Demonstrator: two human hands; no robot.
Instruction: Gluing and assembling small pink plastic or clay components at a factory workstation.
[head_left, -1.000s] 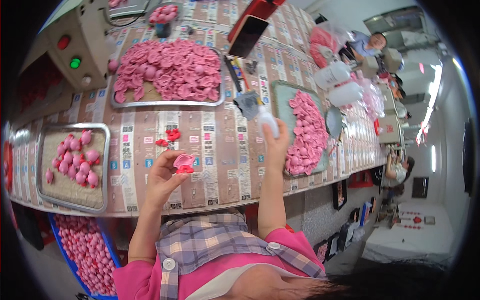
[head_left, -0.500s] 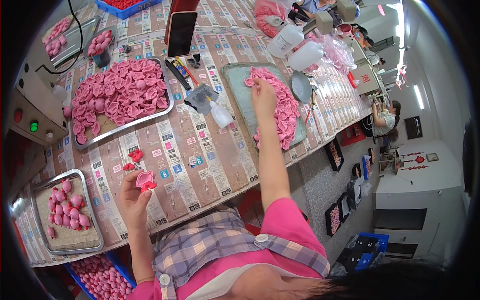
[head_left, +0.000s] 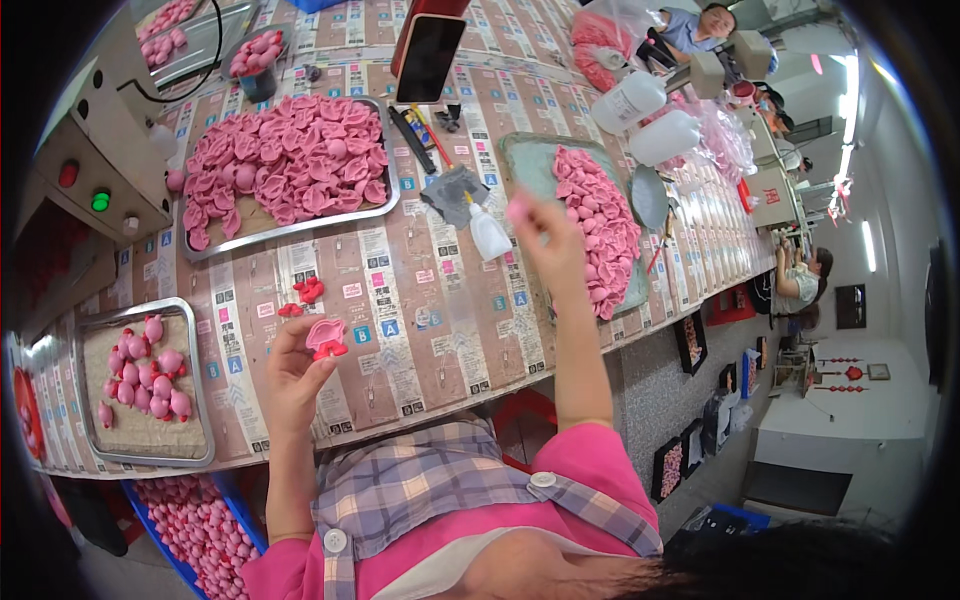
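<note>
Down at the left, my left hand (head_left: 293, 385) pinches a hollow pink shell piece (head_left: 325, 332) with a red part (head_left: 331, 350) at its lower edge. My right hand (head_left: 553, 245) is raised over the left edge of a grey-green board (head_left: 528, 158). Between its fingertips is a small pink piece (head_left: 519, 208), blurred by motion. On the board lies a heap of pink shell pieces (head_left: 600, 225). Loose red parts (head_left: 308, 290) rest on the table just beyond my left hand. A white squeeze bottle (head_left: 489, 236) lies beside a dark grey cloth (head_left: 452, 192), left of my right hand.
A large metal tray (head_left: 300, 230) of pink shells stands at the far left. A smaller tray (head_left: 207, 440) holds round pink pieces with red ends. A phone (head_left: 430, 60) stands upright at the back. A machine box (head_left: 100, 150) is at left; a blue crate (head_left: 240, 508) sits below the table.
My right hand has come back from the heap toward the left with a pink piece. My left hand still holds its shell. The whole view has shifted slightly.
</note>
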